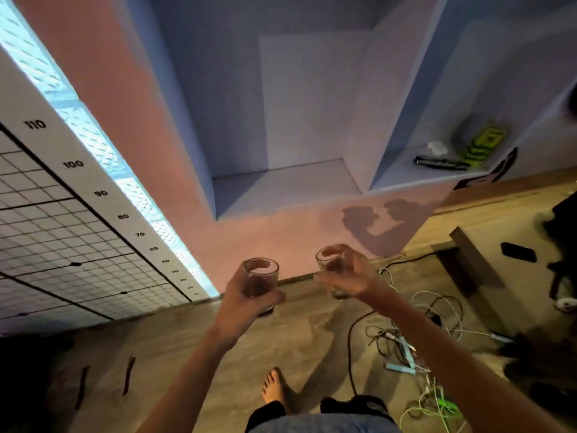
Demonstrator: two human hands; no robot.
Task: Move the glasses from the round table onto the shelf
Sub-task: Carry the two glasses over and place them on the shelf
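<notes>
Both hands are wrapped around tumblers, the left hand (246,295) holding one glass (260,284) and the right hand (349,273) another glass (332,270), both raised below the empty shelf (281,185), where clipping the shelf's front lip during the lift could jar a glass loose.

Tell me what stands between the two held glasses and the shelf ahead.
Nothing visible does. The left hand holds one glass, the right hand the other glass, and only open air lies between them and the bare shelf compartment. The cables lie on the floor, below that path.
</notes>
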